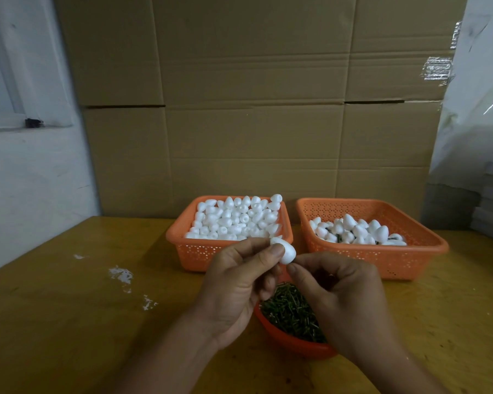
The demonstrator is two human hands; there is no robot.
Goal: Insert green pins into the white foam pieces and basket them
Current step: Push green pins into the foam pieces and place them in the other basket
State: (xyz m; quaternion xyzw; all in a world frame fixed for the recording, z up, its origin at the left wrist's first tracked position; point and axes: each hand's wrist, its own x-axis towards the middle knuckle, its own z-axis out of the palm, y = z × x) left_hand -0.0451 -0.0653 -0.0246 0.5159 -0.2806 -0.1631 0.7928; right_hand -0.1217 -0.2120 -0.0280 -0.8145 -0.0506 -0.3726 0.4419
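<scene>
**Pin meets foam: slip and crush risks**

While the left hand (236,282) pinches a white foam piece (285,253) above the tabletop's near middle, the right hand (339,291) curls its fingertips against the piece's lower end; any pin there is hidden. Head view: green pins (292,312) fill a bowl (293,344) below. Off-axis pushing could split foam; loose grip drops it short of the right basket (421,251). Left basket (182,243) holds blanks.

A wooden table (69,322) bears two orange baskets (199,255) (396,263), a pin bowl (291,341) and white scraps (121,275).
</scene>
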